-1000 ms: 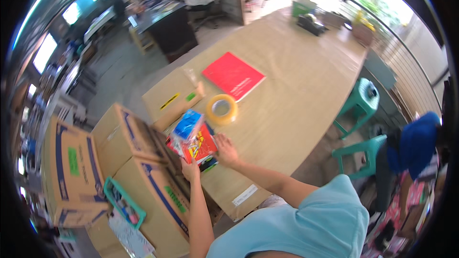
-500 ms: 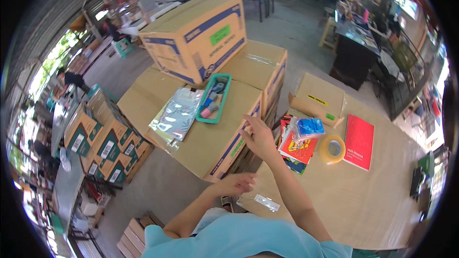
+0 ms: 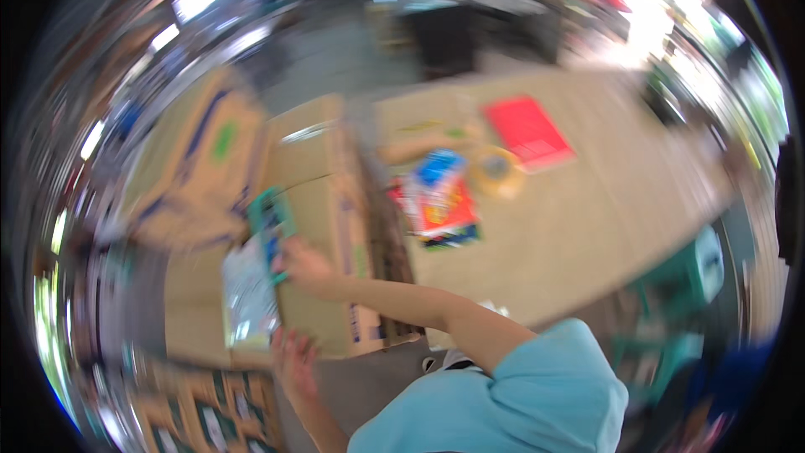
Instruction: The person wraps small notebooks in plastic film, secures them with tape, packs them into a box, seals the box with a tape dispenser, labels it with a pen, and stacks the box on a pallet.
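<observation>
A teal plastic tray [image 3: 286, 222] with small items in it rests on a large cardboard box [image 3: 319, 312]. Over the tray's near end is my right hand [image 3: 305, 267]; motion blur smears its fingers, so their grip is unclear. Beside the tray lies a flat, shiny plastic-wrapped pack [image 3: 250, 295] with a pale printed cover. My left hand [image 3: 295, 361] is by the box's near edge, close to the corner of that pack, its fingers extended and apart with nothing held.
A second carton [image 3: 197, 168] stands on the boxes behind the tray. To the right, a brown table [image 3: 570, 226] bears a red notebook [image 3: 530, 132], a tape roll [image 3: 496, 171], a blue packet [image 3: 439, 167] and colourful booklets [image 3: 444, 210]. Green-marked cartons [image 3: 205, 415] are at the lower left.
The view has swung to the right. My right hand has gone from above the box's edge to the teal tray, and my left hand has moved toward the wrapped pack.
</observation>
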Available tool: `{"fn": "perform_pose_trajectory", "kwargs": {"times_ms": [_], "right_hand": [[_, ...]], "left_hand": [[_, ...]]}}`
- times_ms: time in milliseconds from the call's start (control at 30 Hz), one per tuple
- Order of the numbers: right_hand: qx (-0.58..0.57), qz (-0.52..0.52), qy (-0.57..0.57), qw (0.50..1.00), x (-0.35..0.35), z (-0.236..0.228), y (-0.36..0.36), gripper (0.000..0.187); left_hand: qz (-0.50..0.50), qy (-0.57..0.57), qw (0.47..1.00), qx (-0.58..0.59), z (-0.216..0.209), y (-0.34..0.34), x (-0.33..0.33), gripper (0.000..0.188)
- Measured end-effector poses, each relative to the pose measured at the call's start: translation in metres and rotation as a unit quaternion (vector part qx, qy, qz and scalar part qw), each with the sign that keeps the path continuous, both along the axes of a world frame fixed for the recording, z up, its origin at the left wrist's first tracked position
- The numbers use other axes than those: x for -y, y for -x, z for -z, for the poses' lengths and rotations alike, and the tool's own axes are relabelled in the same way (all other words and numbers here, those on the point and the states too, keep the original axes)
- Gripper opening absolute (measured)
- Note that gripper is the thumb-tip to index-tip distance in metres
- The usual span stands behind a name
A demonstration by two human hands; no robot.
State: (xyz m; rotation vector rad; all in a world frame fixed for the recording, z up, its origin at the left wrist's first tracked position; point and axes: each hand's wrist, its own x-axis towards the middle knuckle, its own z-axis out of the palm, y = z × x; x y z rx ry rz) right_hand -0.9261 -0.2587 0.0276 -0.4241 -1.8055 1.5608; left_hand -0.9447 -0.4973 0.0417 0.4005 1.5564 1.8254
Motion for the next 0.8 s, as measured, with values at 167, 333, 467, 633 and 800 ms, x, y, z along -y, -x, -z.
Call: {"fn": "perform_pose_trajectory", "kwargs": {"times_ms": [167, 333, 467, 633, 800], "right_hand": [[-0.138, 0.071, -0.38, 0.912, -0.025, 0.0, -0.09, 0.015], [-0.075, 0.005, -0.41, 0.909, 0.01, -0.031, -0.216, 0.011], [-0.05, 0.115, -0.459, 0.88, 0.037, -0.03, -0.365, 0.012], [-0.005, 0.246, -0.45, 0.859, 0.058, -0.002, -0.545, 0.023], [0.125, 0.372, -0.259, 0.883, 0.068, 0.007, -0.803, 0.038]], "left_hand": [[0.071, -0.103, 0.973, 0.193, -0.005, 0.022, -0.069, 0.068], [0.214, -0.087, 0.951, 0.206, -0.067, -0.054, -0.104, 0.079], [0.432, -0.109, 0.889, 0.108, -0.03, -0.17, -0.15, 0.08], [0.498, -0.068, 0.849, 0.167, 0.03, -0.343, -0.198, 0.082], [0.519, -0.025, 0.814, 0.261, 0.098, -0.576, -0.253, 0.077]]}}
